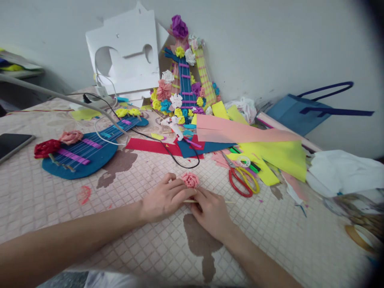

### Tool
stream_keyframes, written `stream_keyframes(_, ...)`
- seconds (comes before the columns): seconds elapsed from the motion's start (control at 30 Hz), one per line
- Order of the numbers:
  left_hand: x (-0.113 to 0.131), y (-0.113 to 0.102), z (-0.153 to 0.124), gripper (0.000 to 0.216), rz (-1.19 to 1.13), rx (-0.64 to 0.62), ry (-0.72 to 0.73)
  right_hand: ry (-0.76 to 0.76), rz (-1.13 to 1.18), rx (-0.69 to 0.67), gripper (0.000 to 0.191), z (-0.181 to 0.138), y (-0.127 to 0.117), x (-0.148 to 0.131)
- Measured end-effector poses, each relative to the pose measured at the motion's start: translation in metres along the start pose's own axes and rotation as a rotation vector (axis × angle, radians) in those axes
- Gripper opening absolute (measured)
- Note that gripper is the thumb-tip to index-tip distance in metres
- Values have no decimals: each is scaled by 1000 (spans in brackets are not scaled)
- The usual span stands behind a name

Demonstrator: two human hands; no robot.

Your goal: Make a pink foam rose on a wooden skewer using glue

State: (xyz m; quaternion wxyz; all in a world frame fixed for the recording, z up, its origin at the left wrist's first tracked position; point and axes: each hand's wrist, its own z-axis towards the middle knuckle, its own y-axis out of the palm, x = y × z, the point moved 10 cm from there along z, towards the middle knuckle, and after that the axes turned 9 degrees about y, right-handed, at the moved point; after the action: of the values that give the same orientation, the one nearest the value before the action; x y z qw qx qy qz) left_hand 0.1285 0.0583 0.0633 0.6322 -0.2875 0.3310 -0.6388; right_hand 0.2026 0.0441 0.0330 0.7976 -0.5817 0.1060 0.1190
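A small pink crepe-paper rose (191, 180) is between my two hands, just above the tablecloth. My left hand (164, 197) is closed at its left side, with curled fingers against the petals and thumb reaching to the right. My right hand (212, 211) is closed around a thin wooden stick (230, 202), which lies across below the rose and pokes out past the knuckles. Its fingertips meet the rose's lower edge. My fingers hide the underside of the rose and part of the stick.
To the left lies a blue toy guitar (102, 154) with paper flowers, beside a phone (15, 144). Ahead are a glue gun (174, 126) with its black cord, red-and-yellow-handled scissors (241, 180) and crepe-paper sheets (240, 130). Decorated guitars (186, 80) lean against the wall.
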Motion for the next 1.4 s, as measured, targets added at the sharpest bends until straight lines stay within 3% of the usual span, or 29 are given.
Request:
stream_keyframes(0.27,-14,5,0,19,-127,-16,-131,0,-41,-3,21,-1,-2,0)
stream_keyframes(0.8,-18,2,1,9,-178,41,-188,-18,-31,36,19,1,-6,0)
stream_keyframes(1.03,-20,9,0,20,-233,-5,-214,-11,-36,28,18,0,-5,1)
stream_keyframes(1.2,-20,5,-2,21,-240,61,-193,-29,-25,25,16,-1,-2,0)
stream_keyframes(1.4,-22,7,-3,21,-236,51,-217,-33,-10,30,16,0,-2,-2)
